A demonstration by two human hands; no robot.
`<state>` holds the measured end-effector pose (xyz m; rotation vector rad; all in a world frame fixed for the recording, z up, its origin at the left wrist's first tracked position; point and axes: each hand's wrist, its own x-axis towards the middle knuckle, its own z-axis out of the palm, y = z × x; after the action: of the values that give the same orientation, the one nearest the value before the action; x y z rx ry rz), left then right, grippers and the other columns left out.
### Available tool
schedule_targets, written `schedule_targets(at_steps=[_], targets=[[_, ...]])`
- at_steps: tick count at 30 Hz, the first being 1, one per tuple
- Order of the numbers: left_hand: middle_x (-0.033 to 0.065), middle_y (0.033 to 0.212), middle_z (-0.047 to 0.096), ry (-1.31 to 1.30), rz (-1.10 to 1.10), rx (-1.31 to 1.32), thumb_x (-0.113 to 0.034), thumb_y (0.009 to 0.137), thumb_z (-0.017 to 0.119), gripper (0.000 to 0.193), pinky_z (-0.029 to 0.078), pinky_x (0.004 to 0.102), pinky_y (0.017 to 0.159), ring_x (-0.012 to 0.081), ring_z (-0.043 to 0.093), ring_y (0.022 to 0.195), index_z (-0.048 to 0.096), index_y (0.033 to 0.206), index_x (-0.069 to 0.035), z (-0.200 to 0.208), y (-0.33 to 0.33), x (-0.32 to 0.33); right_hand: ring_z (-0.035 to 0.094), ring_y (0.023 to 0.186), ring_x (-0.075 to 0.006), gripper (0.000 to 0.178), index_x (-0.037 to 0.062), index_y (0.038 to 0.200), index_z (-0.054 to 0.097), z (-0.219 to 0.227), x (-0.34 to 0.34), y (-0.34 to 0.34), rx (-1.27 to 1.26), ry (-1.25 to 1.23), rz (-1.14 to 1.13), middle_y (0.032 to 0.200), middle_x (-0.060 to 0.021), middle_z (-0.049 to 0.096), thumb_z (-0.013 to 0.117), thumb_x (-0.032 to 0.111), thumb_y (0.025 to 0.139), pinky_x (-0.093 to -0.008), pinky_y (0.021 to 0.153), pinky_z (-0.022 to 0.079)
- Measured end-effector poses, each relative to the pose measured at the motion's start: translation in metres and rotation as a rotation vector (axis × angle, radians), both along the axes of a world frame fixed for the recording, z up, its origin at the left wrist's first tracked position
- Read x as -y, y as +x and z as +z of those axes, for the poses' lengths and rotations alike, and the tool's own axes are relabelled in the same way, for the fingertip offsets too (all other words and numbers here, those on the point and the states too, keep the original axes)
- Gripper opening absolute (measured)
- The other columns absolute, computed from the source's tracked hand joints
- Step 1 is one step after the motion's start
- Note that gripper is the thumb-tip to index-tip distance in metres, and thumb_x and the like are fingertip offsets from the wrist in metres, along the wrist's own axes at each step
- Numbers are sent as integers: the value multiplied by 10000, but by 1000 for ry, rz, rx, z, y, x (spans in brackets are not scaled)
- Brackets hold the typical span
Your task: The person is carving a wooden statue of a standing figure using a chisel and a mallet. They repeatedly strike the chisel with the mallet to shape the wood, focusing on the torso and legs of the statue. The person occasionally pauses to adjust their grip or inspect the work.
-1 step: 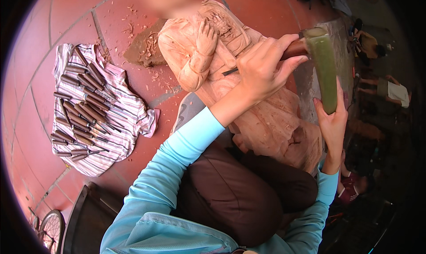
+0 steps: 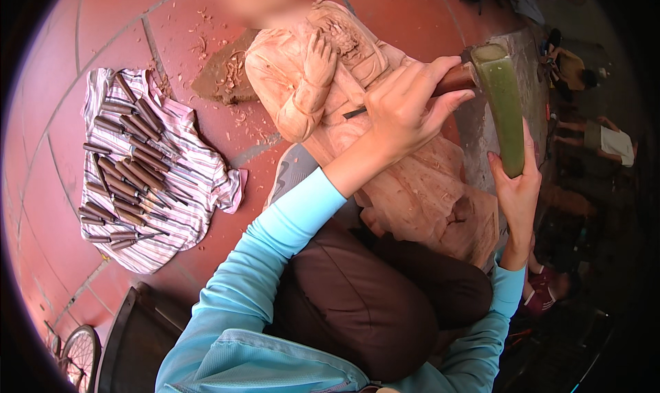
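My left hand (image 2: 405, 108) is closed around the brown wooden handle of a chisel (image 2: 454, 82). The chisel's dark blade pokes out on the left of the fist, over the middle of a carved wooden figure (image 2: 426, 180). This pale brown figure lies on its back, one carved hand across its chest. In my right hand (image 2: 517, 180), the fingers grip the lower end of a green mallet (image 2: 502, 104). The mallet's thick upper part stands right beside the butt of the chisel handle; whether they touch, I cannot tell.
On the left, several more chisels (image 2: 130, 176) with brown handles lie on a striped shirt (image 2: 155, 255). Wood shavings litter the red tiled floor (image 2: 227, 142) and a flat brown piece (image 2: 220, 73). A bicycle wheel (image 2: 79, 358) shows lower left. People sit in the dim area at right.
The mallet's upper end has shifted slightly to the right against the chisel butt and looks less blurred. My left hand has moved only a little, with the chisel still in it.
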<state>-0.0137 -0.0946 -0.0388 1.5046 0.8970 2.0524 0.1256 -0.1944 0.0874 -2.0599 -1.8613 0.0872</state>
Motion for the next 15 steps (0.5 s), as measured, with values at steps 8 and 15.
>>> schedule_targets(at_steps=[8,15], targets=[[51,736,612,58,6,107,-255,737,804,431,446,282,530,189,560,588,664,1074,-27,-4,-16,10,610,1111,-178,642,55,1430,434,6,9,-8,-1,-36,-6,1273,-146,619,671,-36,840,-312,942,472],[53,724,607,89,-26,56,-326,743,789,454,436,279,518,186,559,575,672,1064,-26,-12,-20,17,632,1116,-237,641,57,1411,460,12,12,-23,109,71,27,1281,-146,618,664,-73,817,-334,946,477]])
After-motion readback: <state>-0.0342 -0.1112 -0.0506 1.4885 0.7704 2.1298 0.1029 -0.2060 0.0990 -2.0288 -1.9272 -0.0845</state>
